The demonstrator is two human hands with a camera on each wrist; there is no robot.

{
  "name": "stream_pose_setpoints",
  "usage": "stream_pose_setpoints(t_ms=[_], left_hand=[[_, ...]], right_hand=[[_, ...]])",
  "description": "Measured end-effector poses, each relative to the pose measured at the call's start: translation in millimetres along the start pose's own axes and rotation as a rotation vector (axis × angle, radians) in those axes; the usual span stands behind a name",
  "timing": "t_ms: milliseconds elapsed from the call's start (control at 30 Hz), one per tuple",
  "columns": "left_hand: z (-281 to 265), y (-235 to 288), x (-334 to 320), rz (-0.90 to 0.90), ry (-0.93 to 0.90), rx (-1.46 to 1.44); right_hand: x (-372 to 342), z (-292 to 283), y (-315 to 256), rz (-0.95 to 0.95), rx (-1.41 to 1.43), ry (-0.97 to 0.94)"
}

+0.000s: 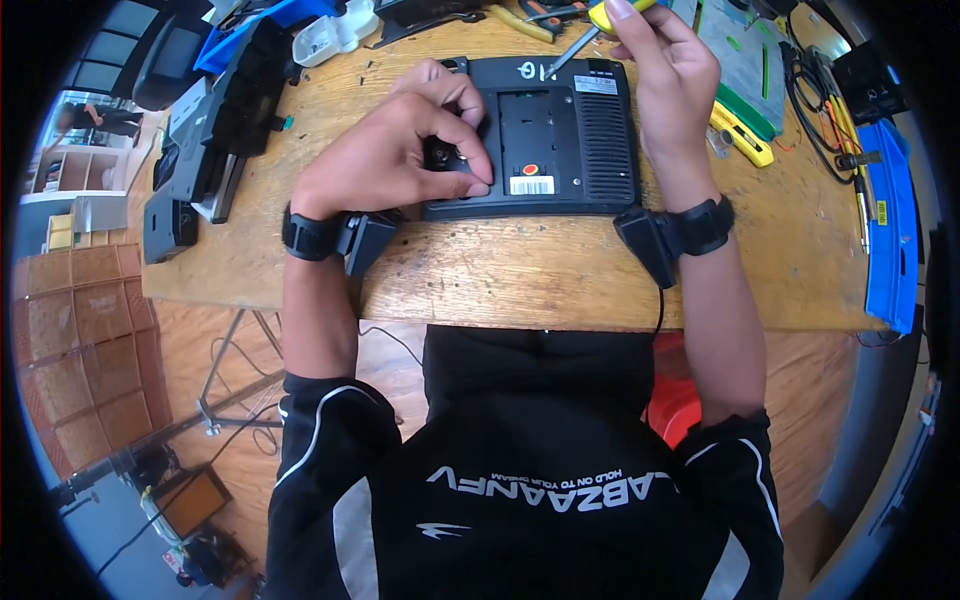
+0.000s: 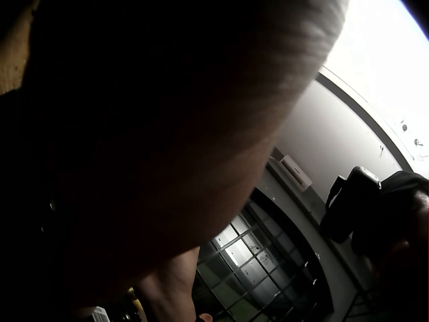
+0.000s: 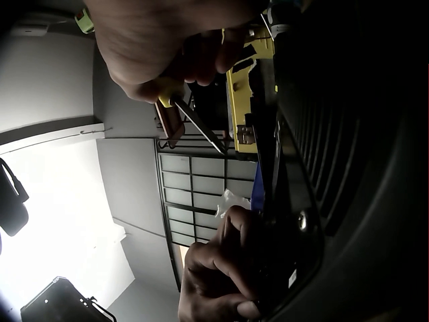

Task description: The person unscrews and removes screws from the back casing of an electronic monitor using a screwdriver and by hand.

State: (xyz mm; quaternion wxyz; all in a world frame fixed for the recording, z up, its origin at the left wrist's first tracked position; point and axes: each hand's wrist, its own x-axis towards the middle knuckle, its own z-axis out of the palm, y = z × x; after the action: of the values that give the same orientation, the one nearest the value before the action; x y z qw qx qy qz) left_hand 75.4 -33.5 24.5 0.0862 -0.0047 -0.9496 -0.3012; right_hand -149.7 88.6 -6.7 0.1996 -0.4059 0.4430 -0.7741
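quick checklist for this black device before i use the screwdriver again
1. Screwdriver gripped in the right hand: ok.
2. Left hand at the device: ok, fingers curled, thumb and fingertips at its left part.
3. Device flat on the table, vents and barcode label facing up: ok.
4. Screwdriver tip seated in a screw: not ok, the right wrist view shows it off the device.
5. Every screw hole in view: not ok, the left hand covers part of the device.
6. All screws out: cannot tell, details too small.
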Motion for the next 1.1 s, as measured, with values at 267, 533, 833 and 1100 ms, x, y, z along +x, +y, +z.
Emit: stream_pose_setpoints(t_ms=[267, 533, 833, 1100], left_hand=[[-0.3, 3.9, -1.3, 0.014, 0.021, 0.073], [-0.3, -1.8, -0.7, 0.008, -0.005, 0.055], [1.2, -0.4, -1.2, 0.031, -0.007, 0.025], [2.5, 4.5, -1.0, 0.008, 0.001, 0.110]], right_hand=[[-0.3, 2.5, 6.9, -0.051, -0.006, 0.016], [-2.5, 3.5, 9.7, -0.022, 0.005, 0.017], [-3.8, 5.6, 1.4, 0.059, -0.024, 0.035], [-2.1, -0.4, 17.3, 0.008, -0.015, 0.023]])
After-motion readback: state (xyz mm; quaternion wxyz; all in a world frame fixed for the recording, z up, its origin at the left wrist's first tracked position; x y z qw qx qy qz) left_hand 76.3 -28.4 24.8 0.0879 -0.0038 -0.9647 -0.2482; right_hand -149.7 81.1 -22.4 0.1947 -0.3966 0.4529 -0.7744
